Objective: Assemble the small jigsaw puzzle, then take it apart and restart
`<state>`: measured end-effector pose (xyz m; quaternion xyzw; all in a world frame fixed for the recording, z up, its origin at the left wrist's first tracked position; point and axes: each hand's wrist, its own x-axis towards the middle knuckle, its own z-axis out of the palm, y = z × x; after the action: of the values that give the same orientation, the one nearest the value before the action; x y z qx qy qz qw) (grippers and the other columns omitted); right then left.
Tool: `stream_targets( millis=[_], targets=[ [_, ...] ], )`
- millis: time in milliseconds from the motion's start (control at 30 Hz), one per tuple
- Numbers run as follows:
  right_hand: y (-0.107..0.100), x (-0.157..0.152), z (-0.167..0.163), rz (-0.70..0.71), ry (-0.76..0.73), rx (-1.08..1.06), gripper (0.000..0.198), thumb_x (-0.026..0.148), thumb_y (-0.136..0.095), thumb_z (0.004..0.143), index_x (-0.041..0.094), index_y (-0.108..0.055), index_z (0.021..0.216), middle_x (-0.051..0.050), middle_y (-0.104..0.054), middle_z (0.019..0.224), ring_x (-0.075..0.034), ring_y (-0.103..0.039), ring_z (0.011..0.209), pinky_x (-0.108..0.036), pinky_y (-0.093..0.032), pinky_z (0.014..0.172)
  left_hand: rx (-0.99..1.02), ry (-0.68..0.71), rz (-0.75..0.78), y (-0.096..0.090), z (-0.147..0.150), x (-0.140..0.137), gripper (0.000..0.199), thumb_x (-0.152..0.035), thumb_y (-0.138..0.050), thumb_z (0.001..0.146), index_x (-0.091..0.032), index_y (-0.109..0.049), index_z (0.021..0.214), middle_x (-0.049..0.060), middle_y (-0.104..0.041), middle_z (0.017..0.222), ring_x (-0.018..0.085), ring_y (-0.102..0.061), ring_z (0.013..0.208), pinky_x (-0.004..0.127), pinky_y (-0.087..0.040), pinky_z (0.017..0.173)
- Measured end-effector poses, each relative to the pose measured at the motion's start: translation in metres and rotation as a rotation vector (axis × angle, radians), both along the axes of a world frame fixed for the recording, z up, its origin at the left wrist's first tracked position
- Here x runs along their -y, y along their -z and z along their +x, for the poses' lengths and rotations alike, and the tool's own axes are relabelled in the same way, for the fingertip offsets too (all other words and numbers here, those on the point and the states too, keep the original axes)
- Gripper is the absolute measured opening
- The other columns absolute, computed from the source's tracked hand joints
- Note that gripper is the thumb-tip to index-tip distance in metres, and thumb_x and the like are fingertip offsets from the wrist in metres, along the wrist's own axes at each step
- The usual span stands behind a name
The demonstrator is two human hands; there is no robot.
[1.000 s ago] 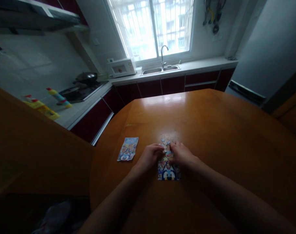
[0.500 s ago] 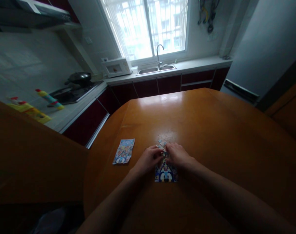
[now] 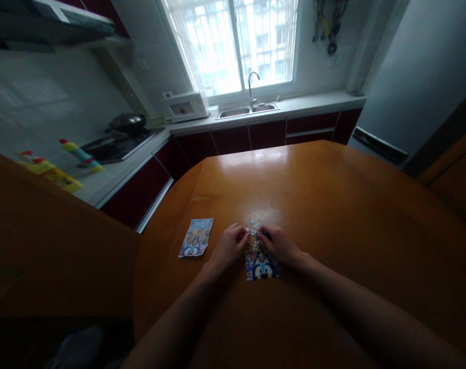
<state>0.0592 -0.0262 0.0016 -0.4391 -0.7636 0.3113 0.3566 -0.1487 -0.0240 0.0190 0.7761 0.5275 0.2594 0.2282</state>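
A partly joined jigsaw puzzle (image 3: pixel 262 269) lies on the wooden table, its near rows showing a blue and white cartoon face. Small loose puzzle pieces (image 3: pixel 253 224) are scattered just beyond it. My left hand (image 3: pixel 233 243) is at the left of these pieces, thumb and forefinger pinched at a piece. On the other side, my right hand (image 3: pixel 279 245) curls over the puzzle's upper right edge, its fingertips closed at a piece that they mostly cover. A creased picture sheet (image 3: pixel 196 237) with the same cartoon design lies left of my left hand.
The brown table (image 3: pixel 333 205) has a rounded edge. Beyond it stand a counter with a sink (image 3: pixel 235 111), a microwave (image 3: pixel 187 106) and a stove with a black pan (image 3: pixel 127 123). Yellow bottles (image 3: pixel 50 174) stand at the left, a fridge (image 3: pixel 409 77) at the right.
My hands have drawn slightly apart, uncovering more of the loose pieces between them. The right fingers have curled in more. The puzzle appears slightly higher and turned a little in view.
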Motion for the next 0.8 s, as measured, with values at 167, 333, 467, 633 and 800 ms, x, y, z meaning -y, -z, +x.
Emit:
stream_targets(
  millis=[167,333,467,633,800],
  targets=[
    [0.009,-0.005,0.000,-0.031,0.028,-0.240,0.013,0.021,-0.055,0.094,0.020,-0.067,0.093,-0.003,-0.072,0.085,-0.018,-0.065,0.078,-0.030,-0.049,0.074,0.003,-0.010,0.018,0.006,0.000,0.001,0.012,-0.023,-0.064,0.090,-0.016,-0.066,0.080,0.004,-0.060,0.088,0.017,-0.058,0.080,0.026,-0.045,0.072],
    [0.012,-0.007,0.001,-0.086,0.127,-0.343,0.013,0.025,-0.054,0.094,0.019,-0.066,0.095,-0.001,-0.069,0.077,-0.017,-0.065,0.070,-0.028,-0.049,0.067,0.008,0.014,0.016,0.010,0.001,0.001,0.014,-0.019,-0.060,0.093,-0.017,-0.074,0.092,0.007,-0.072,0.090,0.020,-0.064,0.085,0.030,-0.047,0.079],
    [0.011,-0.007,0.001,-0.114,0.141,-0.337,0.014,0.028,-0.054,0.094,0.020,-0.064,0.096,0.001,-0.065,0.069,-0.016,-0.061,0.062,-0.026,-0.045,0.060,0.071,0.005,-0.007,0.012,0.000,-0.001,0.023,-0.017,-0.055,0.096,-0.019,-0.077,0.104,0.008,-0.076,0.100,0.021,-0.068,0.090,0.031,-0.049,0.084],
    [0.010,-0.007,0.001,-0.110,0.130,-0.277,0.015,0.029,-0.053,0.095,0.019,-0.064,0.094,0.000,-0.065,0.070,-0.016,-0.060,0.062,-0.027,-0.044,0.059,0.025,-0.081,0.079,0.006,0.005,0.003,0.021,-0.028,-0.060,0.096,-0.018,-0.077,0.106,0.008,-0.068,0.093,0.022,-0.063,0.092,0.033,-0.049,0.086],
    [0.012,-0.003,0.000,-0.051,-0.048,-0.333,0.014,0.027,-0.047,0.099,0.020,-0.058,0.104,-0.001,-0.066,0.079,-0.015,-0.061,0.068,-0.027,-0.048,0.065,0.220,0.012,0.075,0.003,0.022,0.015,0.028,-0.028,-0.069,0.092,-0.019,-0.070,0.118,0.006,-0.069,0.101,0.018,-0.061,0.087,0.029,-0.049,0.080]
  ],
)
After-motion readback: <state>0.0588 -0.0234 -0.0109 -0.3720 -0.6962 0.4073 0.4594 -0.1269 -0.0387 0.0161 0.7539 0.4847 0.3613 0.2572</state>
